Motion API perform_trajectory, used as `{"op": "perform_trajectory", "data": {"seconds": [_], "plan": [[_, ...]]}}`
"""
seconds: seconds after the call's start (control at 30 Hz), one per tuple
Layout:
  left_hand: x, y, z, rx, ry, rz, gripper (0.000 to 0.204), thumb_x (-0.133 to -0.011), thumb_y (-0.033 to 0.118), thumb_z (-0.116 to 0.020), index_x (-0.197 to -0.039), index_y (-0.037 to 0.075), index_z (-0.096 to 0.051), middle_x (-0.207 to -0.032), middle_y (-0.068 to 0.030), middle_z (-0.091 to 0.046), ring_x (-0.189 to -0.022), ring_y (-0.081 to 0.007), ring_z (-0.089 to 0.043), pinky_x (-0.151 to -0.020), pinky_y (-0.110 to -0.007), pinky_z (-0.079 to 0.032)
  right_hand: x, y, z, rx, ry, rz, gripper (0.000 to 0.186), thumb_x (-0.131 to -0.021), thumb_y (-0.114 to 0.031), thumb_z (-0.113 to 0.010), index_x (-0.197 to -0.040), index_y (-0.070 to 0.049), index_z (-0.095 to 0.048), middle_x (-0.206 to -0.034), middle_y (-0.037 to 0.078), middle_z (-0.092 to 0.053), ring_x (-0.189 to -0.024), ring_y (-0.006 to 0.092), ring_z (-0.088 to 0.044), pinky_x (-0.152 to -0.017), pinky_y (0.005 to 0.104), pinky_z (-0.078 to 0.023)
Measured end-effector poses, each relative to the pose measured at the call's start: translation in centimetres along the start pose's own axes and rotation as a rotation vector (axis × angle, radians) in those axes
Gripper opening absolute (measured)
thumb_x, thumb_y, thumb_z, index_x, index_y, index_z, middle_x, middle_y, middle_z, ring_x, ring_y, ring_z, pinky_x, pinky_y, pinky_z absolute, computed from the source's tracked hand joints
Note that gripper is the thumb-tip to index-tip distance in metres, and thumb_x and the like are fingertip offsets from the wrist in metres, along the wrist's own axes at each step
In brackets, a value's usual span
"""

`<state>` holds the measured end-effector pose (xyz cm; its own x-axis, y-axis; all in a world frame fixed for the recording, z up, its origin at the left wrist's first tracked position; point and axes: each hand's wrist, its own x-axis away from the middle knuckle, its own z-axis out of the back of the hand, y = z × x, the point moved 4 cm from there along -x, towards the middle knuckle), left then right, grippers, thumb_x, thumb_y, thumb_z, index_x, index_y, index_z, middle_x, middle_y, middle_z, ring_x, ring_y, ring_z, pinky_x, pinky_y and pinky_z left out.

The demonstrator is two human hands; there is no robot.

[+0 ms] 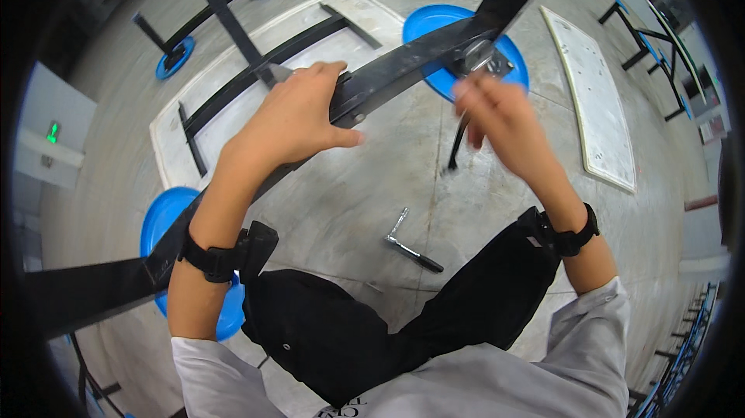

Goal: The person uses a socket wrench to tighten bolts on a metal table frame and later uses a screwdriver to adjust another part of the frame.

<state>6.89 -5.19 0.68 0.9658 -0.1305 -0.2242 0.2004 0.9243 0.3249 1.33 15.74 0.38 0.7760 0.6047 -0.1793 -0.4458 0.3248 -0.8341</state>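
My left hand (299,119) rests over a black metal beam (380,80), fingers curled onto its far side and thumb out along the near side, close to a small bolt (358,117). My right hand (497,111), blurred, is closed around a wrench-like tool (458,146) with a dark end hanging down, below a metal bracket (485,57) on the beam. A round blue seat (425,24) lies under that junction. Another blue seat (167,208) is under the beam at the left. A socket wrench (415,251) with a black handle lies on the floor between my knees.
A white board (174,131) with black bars lies at upper left, a second board (590,100) at right. Frames with blue seats (178,57) stand at upper left, others (652,49) at upper right. Stacked frames (683,340) are at lower right. A wall (62,100) is at left.
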Motion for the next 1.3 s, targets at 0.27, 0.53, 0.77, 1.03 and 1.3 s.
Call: {"op": "perform_trajectory", "data": {"seconds": [0.27, 0.53, 0.77, 1.03, 1.3], "plan": [[0.2, -0.1, -0.8, -0.177, 0.016, 0.174, 0.050, -0.058, 0.024, -0.071, -0.100, 0.002, -0.054, -0.094, -0.0156, -0.057, -0.091, -0.0323, -0.055, -0.080, -0.039, -0.044, 3.2, 21.3, -13.2, 0.754, -1.150, -0.288, 0.024, -0.077, -0.012, -0.045, -0.084, 0.006, -0.060, -0.079, 0.022, -0.061, -0.065, 0.0304, -0.062, -0.056, 0.0409, -0.049], [-0.8, -1.2, -0.9, -0.103, -0.037, 0.126, 0.045, -0.055, 0.020, -0.070, -0.088, -0.007, -0.058, -0.085, -0.0213, -0.058, -0.083, -0.0358, -0.056, -0.078, -0.037, -0.045, 3.6, 25.6, -15.3, 0.715, -1.081, -0.002, 0.030, -0.078, -0.024, -0.052, -0.088, 0.003, -0.059, -0.081, 0.021, -0.062, -0.075, 0.0367, -0.060, -0.069, 0.0428, -0.047], [-0.6, -2.1, -0.7, -0.170, -0.075, 0.146, 0.054, -0.048, 0.022, -0.071, -0.091, -0.008, -0.060, -0.085, -0.0233, -0.060, -0.079, -0.0349, -0.058, -0.076, -0.035, -0.047, -1.7, 5.7, -8.8, 0.367, -0.707, 0.116, 0.030, -0.084, -0.027, -0.054, -0.088, 0.002, -0.059, -0.072, 0.013, -0.061, -0.066, 0.0230, -0.059, -0.061, 0.0318, -0.047], [-1.6, -1.8, -1.0, -0.180, -0.027, 0.136, 0.055, -0.044, 0.023, -0.070, -0.089, -0.007, -0.061, -0.081, -0.0216, -0.060, -0.077, -0.0342, -0.060, -0.073, -0.036, -0.048, -2.6, 1.2, -8.0, -0.269, -0.298, -0.333, 0.039, -0.089, -0.033, -0.049, -0.090, 0.006, -0.057, -0.073, 0.009, -0.060, -0.061, 0.0115, -0.058, -0.053, 0.0212, -0.046], [-1.6, -2.1, -0.7, -0.121, 0.024, 0.103, 0.049, -0.043, 0.022, -0.069, -0.083, -0.006, -0.061, -0.074, -0.0210, -0.060, -0.071, -0.0346, -0.060, -0.069, -0.037, -0.049, -2.0, 2.3, -11.6, -0.689, 0.048, -0.279, 0.031, -0.087, -0.024, -0.052, -0.082, 0.006, -0.057, -0.069, 0.011, -0.059, -0.056, 0.0132, -0.057, -0.049, 0.0233, -0.046]]}}
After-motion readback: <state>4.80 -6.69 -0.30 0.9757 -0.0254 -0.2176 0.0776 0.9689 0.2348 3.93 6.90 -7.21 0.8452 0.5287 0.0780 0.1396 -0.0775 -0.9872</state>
